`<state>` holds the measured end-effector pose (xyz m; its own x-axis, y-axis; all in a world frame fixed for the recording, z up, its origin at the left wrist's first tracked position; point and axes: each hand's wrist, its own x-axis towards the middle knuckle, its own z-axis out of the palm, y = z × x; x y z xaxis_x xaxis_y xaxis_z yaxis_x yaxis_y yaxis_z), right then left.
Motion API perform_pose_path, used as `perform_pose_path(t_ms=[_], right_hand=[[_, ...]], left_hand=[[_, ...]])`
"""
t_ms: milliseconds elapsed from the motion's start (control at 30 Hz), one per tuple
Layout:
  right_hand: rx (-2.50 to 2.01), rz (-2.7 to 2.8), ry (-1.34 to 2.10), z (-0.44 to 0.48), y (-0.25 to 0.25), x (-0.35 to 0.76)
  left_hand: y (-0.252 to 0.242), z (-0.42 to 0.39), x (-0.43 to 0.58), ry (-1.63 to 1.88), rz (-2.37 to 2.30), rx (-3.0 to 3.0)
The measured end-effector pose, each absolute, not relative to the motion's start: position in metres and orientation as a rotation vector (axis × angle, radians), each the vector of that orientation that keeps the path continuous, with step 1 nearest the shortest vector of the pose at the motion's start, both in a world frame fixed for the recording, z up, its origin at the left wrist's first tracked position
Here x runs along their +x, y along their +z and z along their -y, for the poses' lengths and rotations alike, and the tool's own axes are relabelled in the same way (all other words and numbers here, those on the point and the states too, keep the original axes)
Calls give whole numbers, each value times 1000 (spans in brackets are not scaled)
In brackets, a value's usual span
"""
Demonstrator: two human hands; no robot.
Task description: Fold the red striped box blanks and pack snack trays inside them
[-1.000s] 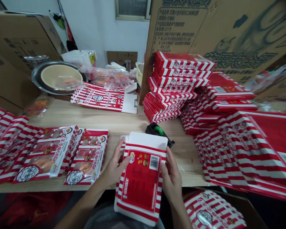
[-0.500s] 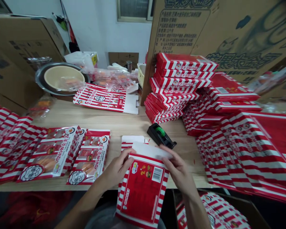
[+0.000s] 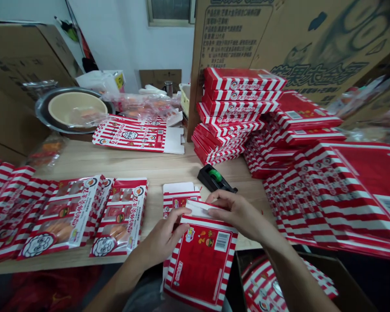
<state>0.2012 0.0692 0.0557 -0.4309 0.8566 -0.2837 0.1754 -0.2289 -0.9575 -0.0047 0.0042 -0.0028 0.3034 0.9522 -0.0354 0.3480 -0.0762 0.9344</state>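
I hold a red-and-white striped cardboard carton upright over the table's front edge, its lower end hanging past the edge. Its white tuck flap is bent at the top. My left hand grips the carton's left side, thumb near the flap. My right hand lies across the top, fingertips pinching the flap. Behind the carton, its far end shows on the table. Just beyond my right hand sits a black tape dispenser with a green roll.
Sealed food packs lie on the wooden table at left. Stacked flat cartons rise at right, with more fanned out. A flat carton lies behind. A cardboard box of cartons sits below right.
The carton has moved up and right, and its far end now stands out behind it. My right hand has swung left across the top onto the flap. The view has shifted slightly.
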Motion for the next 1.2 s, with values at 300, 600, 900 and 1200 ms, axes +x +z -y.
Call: perform_pose_path(t_ms=[300, 600, 900, 1200], right_hand=[[-1230, 1702, 1381, -52, 47, 199], [-1183, 2205, 704, -46, 48, 187], [-1157, 2308, 511, -44, 51, 175], [-1126, 2037, 1430, -49, 54, 214]], left_hand=[[-1, 0, -2, 765, -1214, 1660], [4, 2, -3, 673, -1225, 1780], [6, 2, -3, 668, -1226, 1801], [0, 6, -8, 733, -1250, 1759]])
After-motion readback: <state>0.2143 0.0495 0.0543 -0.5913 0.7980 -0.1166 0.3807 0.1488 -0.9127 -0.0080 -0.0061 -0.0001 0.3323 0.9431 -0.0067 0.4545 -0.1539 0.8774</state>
